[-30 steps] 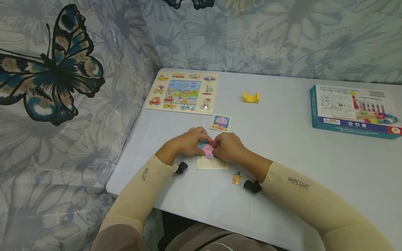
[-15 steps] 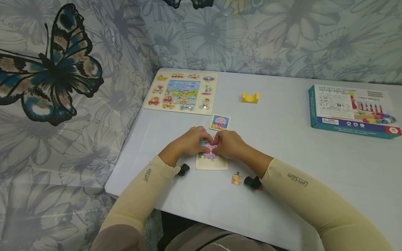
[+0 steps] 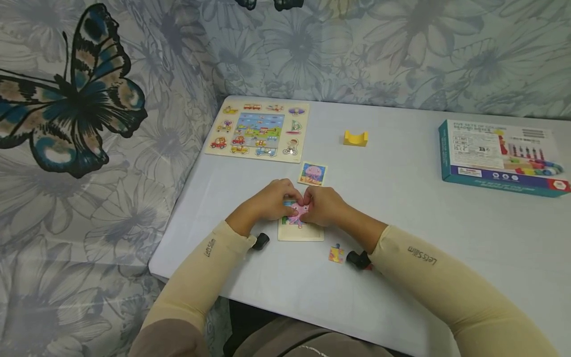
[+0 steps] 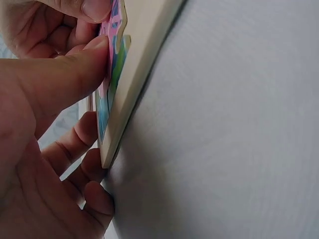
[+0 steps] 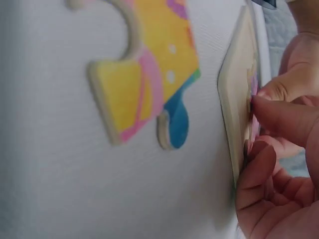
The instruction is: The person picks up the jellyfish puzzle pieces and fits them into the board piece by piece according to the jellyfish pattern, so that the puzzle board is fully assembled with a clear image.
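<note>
A small wooden puzzle board (image 3: 301, 234) lies between my hands, its upper part filled with pink, blue and green puzzle pieces (image 4: 117, 64). My left hand (image 3: 271, 201) holds the board at its far left corner, thumb on the pieces, other fingers at the edge. My right hand (image 3: 327, 206) pinches a pink puzzle piece (image 5: 254, 122) at the board's right side, its fingertips close to the left ones. Part of that piece is hidden by the fingers. A yellow loose puzzle piece (image 3: 336, 254) with a blue tab lies nearer my body, large in the right wrist view.
Beyond the hands lies a square jellyfish-like picture puzzle (image 3: 313, 174). A bigger vehicle puzzle board (image 3: 302, 148) is at the back left, a yellow curved block (image 3: 355, 139) behind. A teal-edged toy box (image 3: 504, 156) stands at right. Something red shows beside the right wrist camera (image 3: 358, 260).
The right hand has shifted slightly and both thumbs have come closer together over the pink pieces. In the last half second the hands have barely moved.
</note>
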`<state>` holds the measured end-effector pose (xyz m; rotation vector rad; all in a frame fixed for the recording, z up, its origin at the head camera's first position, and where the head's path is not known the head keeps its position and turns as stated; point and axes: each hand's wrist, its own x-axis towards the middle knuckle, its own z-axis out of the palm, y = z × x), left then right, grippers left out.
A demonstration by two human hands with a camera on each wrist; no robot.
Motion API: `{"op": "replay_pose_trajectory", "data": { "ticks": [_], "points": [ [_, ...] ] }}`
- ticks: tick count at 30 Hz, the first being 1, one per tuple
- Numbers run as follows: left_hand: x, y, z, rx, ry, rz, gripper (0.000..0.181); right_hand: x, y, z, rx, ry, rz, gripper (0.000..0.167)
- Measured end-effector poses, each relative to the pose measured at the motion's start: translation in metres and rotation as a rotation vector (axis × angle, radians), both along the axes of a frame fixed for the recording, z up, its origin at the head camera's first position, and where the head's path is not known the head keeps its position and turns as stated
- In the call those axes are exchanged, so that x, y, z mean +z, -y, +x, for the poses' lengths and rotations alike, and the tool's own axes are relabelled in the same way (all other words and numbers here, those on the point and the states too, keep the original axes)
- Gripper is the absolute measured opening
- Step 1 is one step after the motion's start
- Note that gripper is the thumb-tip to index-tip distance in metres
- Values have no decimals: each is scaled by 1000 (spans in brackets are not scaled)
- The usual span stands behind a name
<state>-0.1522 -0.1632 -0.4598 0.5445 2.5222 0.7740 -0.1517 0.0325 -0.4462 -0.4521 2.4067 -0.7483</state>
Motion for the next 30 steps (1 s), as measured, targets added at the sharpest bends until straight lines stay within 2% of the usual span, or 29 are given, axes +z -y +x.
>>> {"op": "replay_pose_trajectory", "data": {
  "ticks": [8,12,16,19,22,26,30],
  "points": [
    [4,-7,0,44,23,-45,18,5,-7,2,38,-21,-3,35],
    [5,-7,0,36,36,-56,16,17,-31,1,51,-43,6,35],
    [4,-4,1,20,45,-65,14,29,-70,5,33,-59,101,39],
    [4,-3,2,8,49,-69,14,31,-105,15,33,-66,193,41],
    [4,-3,4,-7,32,-99,13,28,-138,27,26,-87,241,42],
    [5,-4,7,-32,-16,-122,14,17,-167,47,-1,-149,242,40],
    [6,-8,9,-108,-43,-91,22,9,-175,62,-29,-235,204,29]
  ]
}}
